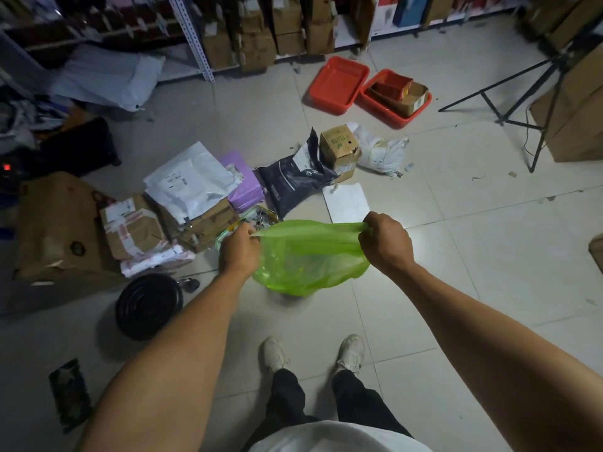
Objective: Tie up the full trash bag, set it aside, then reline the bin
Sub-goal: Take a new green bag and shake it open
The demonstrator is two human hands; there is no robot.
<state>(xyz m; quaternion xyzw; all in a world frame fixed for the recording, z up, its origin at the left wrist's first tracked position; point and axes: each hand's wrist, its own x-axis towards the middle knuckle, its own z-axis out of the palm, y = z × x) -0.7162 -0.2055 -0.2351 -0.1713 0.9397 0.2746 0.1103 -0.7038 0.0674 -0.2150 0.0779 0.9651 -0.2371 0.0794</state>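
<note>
Bag (310,256) is green and looks empty; both hands (239,247) (385,241) pinch its top, pulling it wide. Bin (148,305) still needs lining.

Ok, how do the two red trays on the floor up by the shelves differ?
The left red tray is empty, while the right red tray holds cardboard boxes and a smaller red box. The left one lies closer to the shelving; the right one sits nearer the tripod. The left one's rim looks slightly tilted, the right one flat. Both are red plastic, rectangular, similar in size, and nearly touching.
</note>
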